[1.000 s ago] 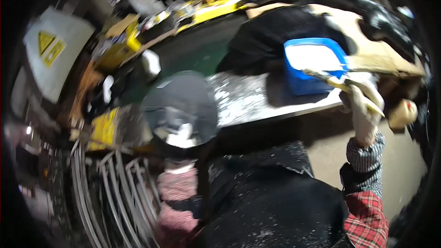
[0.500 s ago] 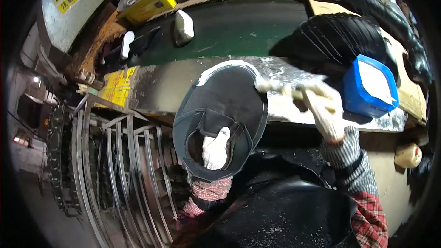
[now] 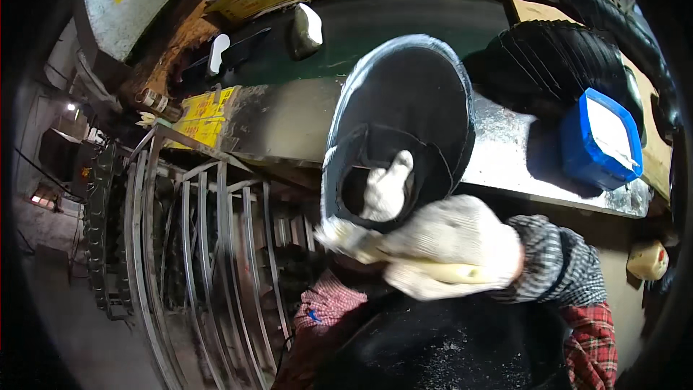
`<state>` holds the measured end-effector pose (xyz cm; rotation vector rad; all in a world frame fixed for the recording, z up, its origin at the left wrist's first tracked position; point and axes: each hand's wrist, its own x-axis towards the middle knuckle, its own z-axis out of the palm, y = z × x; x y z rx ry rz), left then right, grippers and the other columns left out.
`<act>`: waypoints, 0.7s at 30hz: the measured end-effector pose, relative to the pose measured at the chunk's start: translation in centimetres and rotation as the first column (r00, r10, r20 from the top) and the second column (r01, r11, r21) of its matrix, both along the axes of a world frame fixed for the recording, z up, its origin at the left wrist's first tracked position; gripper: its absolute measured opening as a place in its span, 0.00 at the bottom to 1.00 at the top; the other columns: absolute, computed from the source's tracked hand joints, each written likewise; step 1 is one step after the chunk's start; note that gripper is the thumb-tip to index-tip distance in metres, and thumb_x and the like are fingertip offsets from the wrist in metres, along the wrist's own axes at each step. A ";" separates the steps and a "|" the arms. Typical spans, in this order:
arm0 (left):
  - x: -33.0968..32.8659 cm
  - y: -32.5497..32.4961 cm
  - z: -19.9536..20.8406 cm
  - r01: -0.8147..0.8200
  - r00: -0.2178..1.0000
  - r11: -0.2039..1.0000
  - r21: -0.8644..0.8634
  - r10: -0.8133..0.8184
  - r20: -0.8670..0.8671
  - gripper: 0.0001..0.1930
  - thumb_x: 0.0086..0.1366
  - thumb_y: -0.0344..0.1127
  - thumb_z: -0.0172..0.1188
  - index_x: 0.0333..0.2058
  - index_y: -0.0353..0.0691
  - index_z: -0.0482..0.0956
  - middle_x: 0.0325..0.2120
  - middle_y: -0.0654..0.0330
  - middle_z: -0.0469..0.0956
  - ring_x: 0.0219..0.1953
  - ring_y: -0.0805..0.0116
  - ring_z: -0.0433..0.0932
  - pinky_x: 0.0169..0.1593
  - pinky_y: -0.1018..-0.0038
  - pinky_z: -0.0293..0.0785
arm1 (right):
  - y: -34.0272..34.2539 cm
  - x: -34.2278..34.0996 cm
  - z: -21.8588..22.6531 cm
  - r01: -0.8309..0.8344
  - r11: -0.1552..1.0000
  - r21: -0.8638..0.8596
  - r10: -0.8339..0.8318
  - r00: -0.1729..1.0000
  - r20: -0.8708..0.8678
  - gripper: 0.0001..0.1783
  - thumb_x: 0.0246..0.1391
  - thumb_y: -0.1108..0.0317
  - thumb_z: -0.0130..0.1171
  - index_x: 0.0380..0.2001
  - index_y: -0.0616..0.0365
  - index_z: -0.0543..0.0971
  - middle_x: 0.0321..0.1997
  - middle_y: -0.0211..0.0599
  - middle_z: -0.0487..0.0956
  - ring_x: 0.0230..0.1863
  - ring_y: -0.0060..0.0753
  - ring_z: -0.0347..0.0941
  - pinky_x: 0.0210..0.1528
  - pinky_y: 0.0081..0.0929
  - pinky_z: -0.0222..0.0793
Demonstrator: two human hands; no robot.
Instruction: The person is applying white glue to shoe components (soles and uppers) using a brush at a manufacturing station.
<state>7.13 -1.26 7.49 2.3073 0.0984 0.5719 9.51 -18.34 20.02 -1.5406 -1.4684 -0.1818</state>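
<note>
A dark grey oval piece [image 3: 411,94], its kind unclear, stands tilted up in front of me, with a stitched opening low in it. White coating lines its rim across the top and down the left side. My left hand [image 3: 388,188], in a white knitted glove, grips the piece from behind; one finger or the thumb shows through the opening, and the rest is hidden. My right hand [image 3: 462,245], also gloved, is closed round the pale handle of a brush [image 3: 346,238]. The blurred, white-smeared bristles meet the lower left rim.
A blue tub [image 3: 603,141] with white contents stands on the metal ledge at right. Beyond lies a dark green belt [image 3: 404,18] bearing white-topped shoe-shaped pieces [image 3: 308,30]. Ridged black pieces [image 3: 556,58] sit at back right. A metal rack [image 3: 209,245] is left; a pale jug [image 3: 647,261] is right.
My right hand has carried the brush from the upper right rim across to the lower left rim. White now extends down the left side. The whole view has shifted somewhat.
</note>
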 end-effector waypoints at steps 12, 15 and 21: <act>-2.2 0.1 4.2 0.279 0.953 0.953 0.120 -0.290 0.088 0.15 0.67 0.33 0.56 0.48 0.28 0.75 0.33 0.54 0.80 0.33 0.68 0.80 0.38 0.74 0.78 | -12.3 -0.4 -2.3 0.272 0.935 -0.229 -0.348 0.835 -0.426 0.08 0.54 0.72 0.63 0.35 0.66 0.82 0.28 0.35 0.82 0.29 0.22 0.77 0.34 0.21 0.74; -2.6 -3.3 7.7 0.157 0.982 0.851 -0.502 -0.189 -0.014 0.16 0.67 0.32 0.56 0.50 0.30 0.74 0.39 0.53 0.78 0.38 0.65 0.78 0.43 0.70 0.77 | -13.2 4.5 -2.7 0.618 0.786 -0.032 -0.530 0.646 -0.550 0.09 0.57 0.71 0.60 0.37 0.66 0.81 0.28 0.36 0.81 0.30 0.22 0.77 0.34 0.20 0.74; -2.6 -7.4 11.0 -0.030 0.998 0.391 -0.920 0.063 -0.006 0.18 0.65 0.30 0.56 0.53 0.33 0.72 0.51 0.50 0.74 0.49 0.60 0.76 0.54 0.63 0.76 | -12.2 4.8 -4.2 0.246 0.965 -0.089 -0.261 0.877 -0.404 0.14 0.60 0.71 0.52 0.47 0.63 0.78 0.32 0.42 0.81 0.27 0.28 0.78 0.29 0.23 0.73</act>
